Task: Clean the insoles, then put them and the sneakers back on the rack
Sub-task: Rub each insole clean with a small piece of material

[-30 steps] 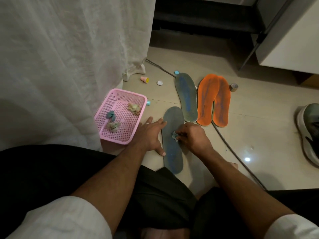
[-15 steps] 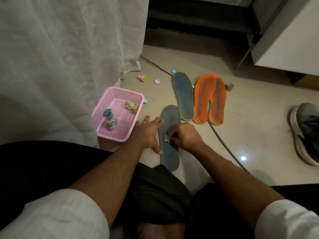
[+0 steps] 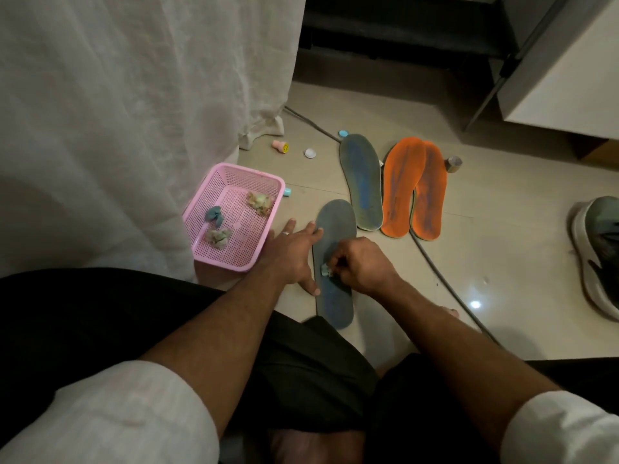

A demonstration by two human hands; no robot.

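- A pale sheer curtain (image 3: 140, 105) hangs down to the floor on my left and takes up most of that side.
- The beige tiled floor (image 3: 502, 269) spreads out in front of my knees, with a dark cable (image 3: 445, 283) running across it past my right arm.
- A grey sneaker (image 3: 599, 256) lies at the far right edge, well apart from everything else and only partly in view.
- The pink basket (image 3: 231, 259) sits just beside the curtain and near my left hand; three crumpled wads (image 3: 259, 202) lie in it, one bluish, two pale.
- Two orange insoles (image 3: 415, 189) lie side by side, overlapping, beyond my right hand.
- A grey insole with a blue streak (image 3: 361, 182) lies just left of the orange pair, its heel end close to the toe of the one I am working on.
- The grey insole under my hands (image 3: 335, 222) lies flat on the floor straight ahead of me, toe pointing away.
- My left hand (image 3: 291, 252) is spread flat, fingers straight, pressing on the insole's left edge and the floor beside it; there is a ring on one finger.
- My right hand (image 3: 358, 266) is curled, pinching a small pale wipe (image 3: 326, 270) against the middle of the insole.
- Small bits lie near the curtain hem: a pink stamp with a yellow face (image 3: 280, 146), a white cap (image 3: 310, 153), a light blue cap (image 3: 343, 133).
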